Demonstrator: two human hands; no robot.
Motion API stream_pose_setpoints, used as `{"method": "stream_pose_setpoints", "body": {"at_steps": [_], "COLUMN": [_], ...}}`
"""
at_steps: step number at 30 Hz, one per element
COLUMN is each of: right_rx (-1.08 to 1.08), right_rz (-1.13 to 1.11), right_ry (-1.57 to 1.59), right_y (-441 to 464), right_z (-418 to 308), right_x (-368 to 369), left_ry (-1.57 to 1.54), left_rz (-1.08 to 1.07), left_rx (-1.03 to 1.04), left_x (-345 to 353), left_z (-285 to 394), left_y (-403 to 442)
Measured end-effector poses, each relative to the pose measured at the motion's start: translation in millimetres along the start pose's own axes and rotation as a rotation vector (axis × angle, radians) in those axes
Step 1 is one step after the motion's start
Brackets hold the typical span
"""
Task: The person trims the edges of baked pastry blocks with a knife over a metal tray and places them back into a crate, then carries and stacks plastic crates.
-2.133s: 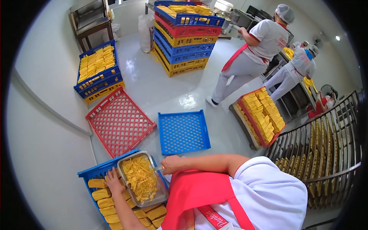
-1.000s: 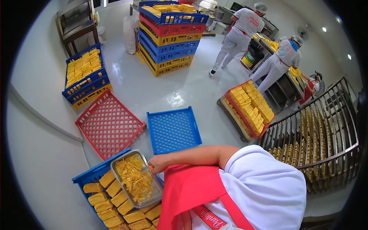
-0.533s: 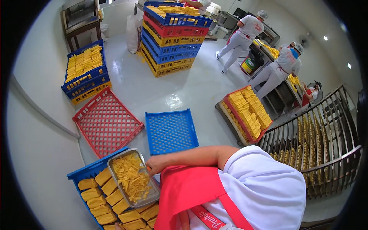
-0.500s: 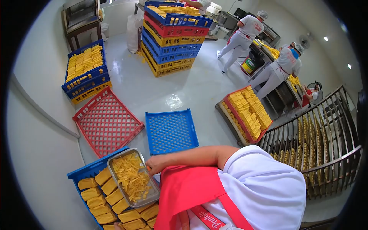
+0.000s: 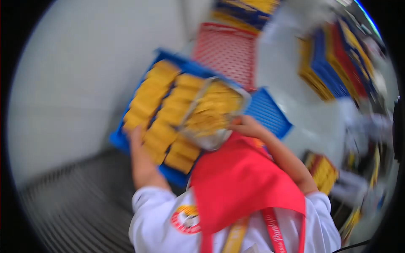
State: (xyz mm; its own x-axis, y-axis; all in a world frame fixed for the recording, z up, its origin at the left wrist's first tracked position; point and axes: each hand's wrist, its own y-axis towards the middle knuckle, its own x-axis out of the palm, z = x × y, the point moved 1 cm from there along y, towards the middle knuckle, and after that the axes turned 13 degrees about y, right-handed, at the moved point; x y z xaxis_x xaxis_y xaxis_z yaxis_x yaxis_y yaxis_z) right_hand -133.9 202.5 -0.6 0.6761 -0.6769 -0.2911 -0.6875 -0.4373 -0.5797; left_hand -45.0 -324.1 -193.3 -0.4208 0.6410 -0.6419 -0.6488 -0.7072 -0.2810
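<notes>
Head view: the loaf row point(image 5: 148, 98) lies left of the metal tray point(image 5: 212, 142), its long axis slanting forward; left hand point(image 5: 135, 135) is nearer, right hand point(image 5: 243, 124) at the tray's edge. Blurred: I cannot tell the 2 grips.

1. We log the near crate point(image 5: 121, 142) before us, blocks point(image 5: 160, 139) in rows inside.
2. Over its right side lies the tray point(image 5: 209, 144), shreds point(image 5: 211, 111) in it.
3. We place the left hand point(image 5: 135, 132) at the left row, the right hand point(image 5: 242, 125) at the tray's right edge.
4. Behind the near crate: one floor crate point(image 5: 228, 52); right of the tray, a second floor crate point(image 5: 268, 112).
5. We note the crate stack point(image 5: 333, 63) farther right, the wall point(image 5: 76, 92) left.
</notes>
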Motion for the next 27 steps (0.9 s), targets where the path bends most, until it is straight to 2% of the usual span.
{"method": "stream_pose_setpoints", "body": {"at_steps": [1,2,3,4,8,10,11,13,14,17,18,20,21,24,26,27], "right_rx": [0.072,0.057,0.091,0.138,0.107,0.054,0.049,0.173,0.168,0.139,0.037,-0.150,-0.240,-0.313,-0.330,-0.349], "right_rz": [0.037,0.062,0.037,0.038,0.104,0.149,0.146,0.171,0.172,0.137,0.116,0.116,0.133,0.113,0.156,0.181], "right_ry": [-0.017,-0.068,-0.065,-0.059,-0.052,-0.014,-0.012,0.058,0.063,0.188,0.127,0.028,-0.010,-0.103,-0.100,-0.103], "right_y": [-1.8,1.5,-0.2,-5.7,-1.5,-2.1,-0.9,1.9,4.2,11.5,14.5,14.4,12.7,2.8,-0.6,-1.8], "right_z": [-5.6,-4.9,-12.5,-18.1,-14.5,-20.1,-22.9,-26.9,-28.1,-30.6,-35.1,-50.7,-63.4,-94.4,-99.3,-99.8], "right_x": [-0.8,0.1,1.2,-2.1,0.4,-0.9,-1.0,-0.8,-0.4,3.4,8.6,20.5,27.8,41.6,51.3,53.7], "left_ry": [0.182,0.328,0.220,0.110,0.014,0.062,0.062,-0.284,-0.283,-0.273,-0.323,-0.268,-0.294,-0.390,-0.366,-0.274], "left_rz": [0.159,0.170,0.161,0.133,0.119,0.269,0.276,0.200,0.203,0.235,0.202,0.150,0.105,0.002,-0.015,0.063], "left_rx": [-0.239,-0.307,-0.355,-0.381,-0.425,-0.467,-0.465,-0.305,-0.298,0.225,0.387,0.546,0.585,0.668,0.672,0.729], "left_x": [-0.2,-10.5,-14.3,-13.9,-23.8,-27.0,-31.9,-45.1,-46.0,-34.1,-24.7,-5.0,5.2,41.3,63.1,64.8], "left_z": [6.9,38.6,46.1,49.1,47.6,44.1,42.7,49.3,52.8,112.3,128.2,164.2,181.3,204.8,205.2,212.2], "left_y": [0.1,-19.6,-28.0,-31.1,-32.2,-33.7,-33.8,-40.4,-48.1,-103.3,-119.8,-156.8,-174.5,-205.4,-212.5,-220.4]}}
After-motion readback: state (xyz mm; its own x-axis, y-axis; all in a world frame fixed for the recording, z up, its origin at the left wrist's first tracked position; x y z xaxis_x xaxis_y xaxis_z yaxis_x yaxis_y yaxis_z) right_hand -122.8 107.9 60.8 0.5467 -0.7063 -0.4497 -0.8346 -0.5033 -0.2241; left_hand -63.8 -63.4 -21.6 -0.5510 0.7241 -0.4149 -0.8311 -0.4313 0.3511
